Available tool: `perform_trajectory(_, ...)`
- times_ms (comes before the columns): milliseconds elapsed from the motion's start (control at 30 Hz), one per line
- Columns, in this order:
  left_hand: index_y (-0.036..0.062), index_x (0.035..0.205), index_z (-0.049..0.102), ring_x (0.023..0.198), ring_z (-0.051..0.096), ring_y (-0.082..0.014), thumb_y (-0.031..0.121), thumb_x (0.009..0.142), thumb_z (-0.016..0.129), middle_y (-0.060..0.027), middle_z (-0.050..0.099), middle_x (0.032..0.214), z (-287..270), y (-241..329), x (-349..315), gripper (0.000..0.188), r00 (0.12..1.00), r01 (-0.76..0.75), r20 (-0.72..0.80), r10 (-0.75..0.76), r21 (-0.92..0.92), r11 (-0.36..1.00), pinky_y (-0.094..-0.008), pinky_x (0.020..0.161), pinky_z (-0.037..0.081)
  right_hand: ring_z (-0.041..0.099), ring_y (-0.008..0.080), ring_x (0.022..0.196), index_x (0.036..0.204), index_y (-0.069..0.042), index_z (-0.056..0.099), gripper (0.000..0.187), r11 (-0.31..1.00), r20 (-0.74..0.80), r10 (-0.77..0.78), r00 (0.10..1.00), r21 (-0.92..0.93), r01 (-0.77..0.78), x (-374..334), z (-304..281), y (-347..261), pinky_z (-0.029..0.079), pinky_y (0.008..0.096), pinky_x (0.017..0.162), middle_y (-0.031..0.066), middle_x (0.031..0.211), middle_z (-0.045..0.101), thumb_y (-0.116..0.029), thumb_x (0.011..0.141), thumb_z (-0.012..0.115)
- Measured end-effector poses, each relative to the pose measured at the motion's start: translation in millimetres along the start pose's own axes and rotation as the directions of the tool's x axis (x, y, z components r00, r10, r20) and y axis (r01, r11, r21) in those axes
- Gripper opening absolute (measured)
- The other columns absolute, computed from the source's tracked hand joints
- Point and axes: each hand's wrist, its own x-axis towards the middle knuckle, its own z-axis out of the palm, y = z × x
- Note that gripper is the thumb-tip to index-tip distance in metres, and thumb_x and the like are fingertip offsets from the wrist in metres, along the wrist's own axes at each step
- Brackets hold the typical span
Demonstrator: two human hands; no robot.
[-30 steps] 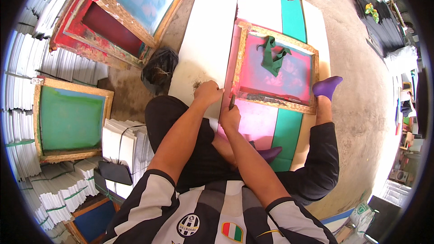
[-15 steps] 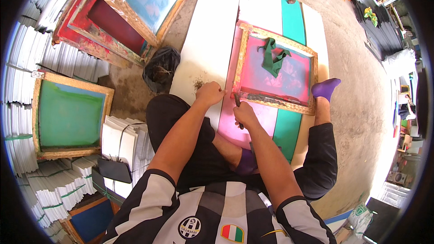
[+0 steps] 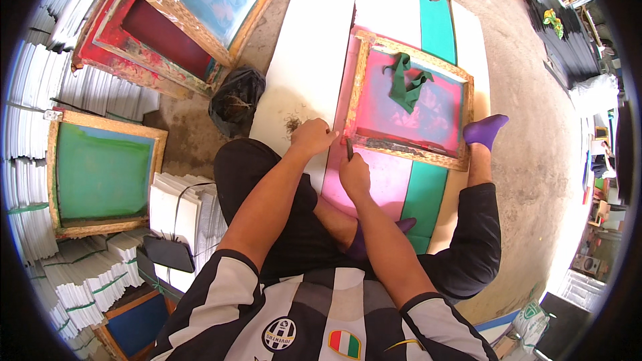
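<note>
Just below the wooden-framed screen's lower-left corner, the right hand's grip is closed around a slim dark tool. Left of that corner, the left hand is curled; whether its grip holds anything, I cannot tell. Green cloth lies on the screen.

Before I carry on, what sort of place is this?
Probably a screen-printing workshop: a pink-stained wooden-framed screen lies ahead, other framed screens show at left, and strapped white stacks sit beside them.
</note>
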Motion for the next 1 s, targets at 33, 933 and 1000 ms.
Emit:
perform_trajectory(33, 0.0049, 0.096, 0.079, 0.093, 0.073, -0.0378, 0.047, 0.091, 0.065, -0.0203, 0.075, 0.095, 6, -4, 3, 0.044, 0.999, -0.021, -0.026, 0.021, -0.01, 1.0, -0.0488, 0.082, 0.056, 0.07, 0.049, 0.096, 0.109, 0.002, 0.062, 0.035, 1.0, -0.024, 0.007, 1.0, -0.015, -0.007, -4, 5, 1, 0.055, 0.0584, 0.084, 0.0326, 0.1, 0.071, -0.029, 0.099, 0.051)
perform_trajectory(933, 0.0064, 0.105, 0.079, 0.094, 0.073, -0.0349, 0.03, 0.081, 0.069, -0.0204, 0.076, 0.102, -3, -23, 10, 0.034, 0.963, 0.145, -0.207, -0.173, -0.145, 0.979, -0.0448, 0.084, 0.057, 0.074, 0.0347, 0.092, 0.148, -0.003, 0.041, 0.049, 0.517, 0.65, -0.213, 0.73, 0.709, -0.48, 3, -35, 16, 0.064, 0.0463, 0.075, 0.0217, 0.104, 0.069, -0.024, 0.106, 0.052)
perform_trajectory(1000, 0.0075, 0.108, 0.079, 0.102, 0.073, -0.0365, 0.029, 0.082, 0.068, -0.021, 0.075, 0.107, -10, -17, 4, 0.035, 0.958, 0.2, -0.188, -0.215, -0.097, 0.975, -0.0459, 0.09, 0.057, 0.074, 0.0364, 0.095, 0.149, -0.003, 0.04, 0.049, 0.461, 0.662, -0.225, 0.715, 0.719, -0.521, 4, -39, 16, 0.064, 0.0472, 0.077, 0.0254, 0.11, 0.069, -0.025, 0.107, 0.05)
